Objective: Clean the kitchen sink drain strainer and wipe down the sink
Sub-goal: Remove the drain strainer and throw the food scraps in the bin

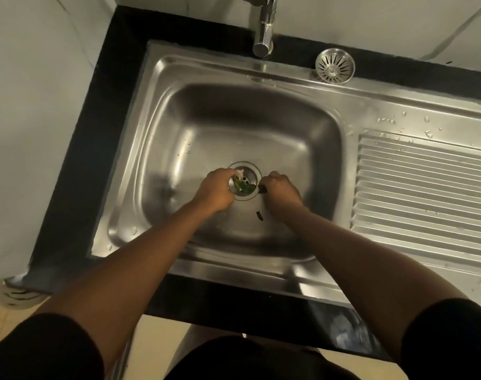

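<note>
While our two bare hands worked at the round steel drain opening [247,169] in the middle of the frame, the task looked only partly done. The round slotted steel strainer [335,66] was already out and sat on the back ledge at the upper right, just right of the chrome tap [264,31]; whether it was clean we could not tell. Our left hand [214,191] had its fingers curled down over the left edge of the drain, onto a green leafy scrap [246,188] lying across the holes, but we could not tell whether they actually gripped it. Our right hand [281,192] was bunched, fingers pressed together, and appeared to pinch a small dark scrap [262,188] at the drain's right edge. A white crumb [239,171] remained at the top of the drain, and another dark sliver [259,215] lay on the basin floor just below. We judged that clearing this debris, refitting the strainer and wiping the stainless steel sink [157,149] were left; droplets dotted the ribbed draining board [426,193] at the right.
</note>
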